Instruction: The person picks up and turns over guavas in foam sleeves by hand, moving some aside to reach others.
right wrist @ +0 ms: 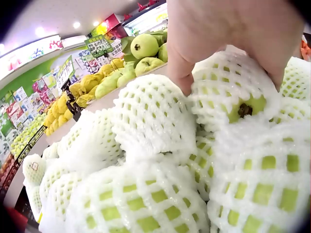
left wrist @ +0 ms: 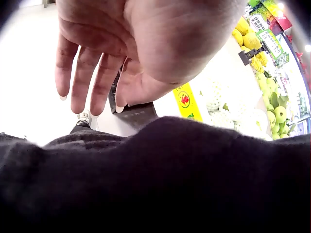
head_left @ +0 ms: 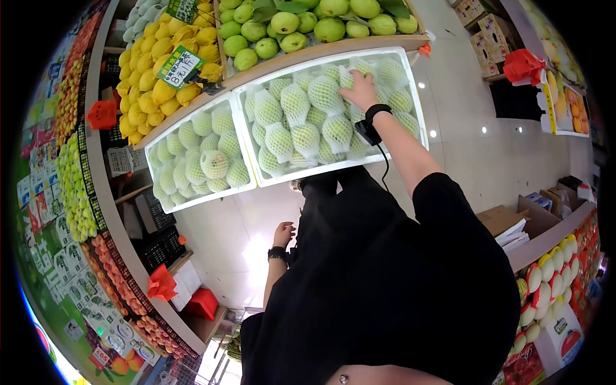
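Observation:
A white foam box [head_left: 282,179] holds several green guavas, each in a white foam net. Over the back right part of this box is my right hand [head_left: 360,93], reaching down from above. Its thumb and fingers grip a netted guava [right wrist: 233,90] from both sides, and the dark blossom end of that fruit shows through the net. Neighbouring netted guavas [right wrist: 150,111] press close around it. My left hand [head_left: 283,235] hangs beside my body with nothing in it; its fingers [left wrist: 99,82] are relaxed and loosely extended in the left wrist view.
A second white foam box [head_left: 205,199] of netted fruit stands to the left. Behind a wooden ledge [head_left: 308,52] lie bare green guavas [head_left: 285,23] and yellow wrapped fruit [head_left: 154,77] with a price sign [head_left: 181,67]. Cardboard boxes [head_left: 504,218] sit at the right.

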Demonstrator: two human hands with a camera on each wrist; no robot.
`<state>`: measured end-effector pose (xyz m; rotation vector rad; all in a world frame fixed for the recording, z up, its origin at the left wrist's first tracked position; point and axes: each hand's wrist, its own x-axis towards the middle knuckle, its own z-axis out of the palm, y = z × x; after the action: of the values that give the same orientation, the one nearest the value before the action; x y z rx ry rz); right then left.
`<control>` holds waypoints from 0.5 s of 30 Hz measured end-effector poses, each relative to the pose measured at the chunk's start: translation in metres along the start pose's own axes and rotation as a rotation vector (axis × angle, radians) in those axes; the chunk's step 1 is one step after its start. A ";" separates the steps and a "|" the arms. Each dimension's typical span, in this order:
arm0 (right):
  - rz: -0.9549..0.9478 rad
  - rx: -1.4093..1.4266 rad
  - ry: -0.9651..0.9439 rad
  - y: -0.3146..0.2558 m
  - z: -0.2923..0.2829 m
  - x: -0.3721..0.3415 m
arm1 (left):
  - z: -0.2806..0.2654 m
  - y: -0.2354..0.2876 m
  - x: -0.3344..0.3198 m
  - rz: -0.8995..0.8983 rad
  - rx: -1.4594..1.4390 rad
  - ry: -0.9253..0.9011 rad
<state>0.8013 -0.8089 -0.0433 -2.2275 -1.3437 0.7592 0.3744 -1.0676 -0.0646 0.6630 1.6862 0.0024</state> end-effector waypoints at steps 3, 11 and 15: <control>-0.052 0.002 0.047 0.006 0.001 0.001 | -0.003 -0.009 0.003 -0.034 0.027 -0.001; -0.052 -0.195 -0.150 0.001 -0.001 0.003 | -0.011 0.005 0.020 0.097 0.038 0.042; -0.068 -0.145 -0.118 0.013 0.017 0.010 | -0.005 0.025 0.019 0.141 0.036 0.024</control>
<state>0.8028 -0.8046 -0.0659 -2.2646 -1.5688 0.8030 0.3793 -1.0368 -0.0712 0.8109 1.6631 0.0806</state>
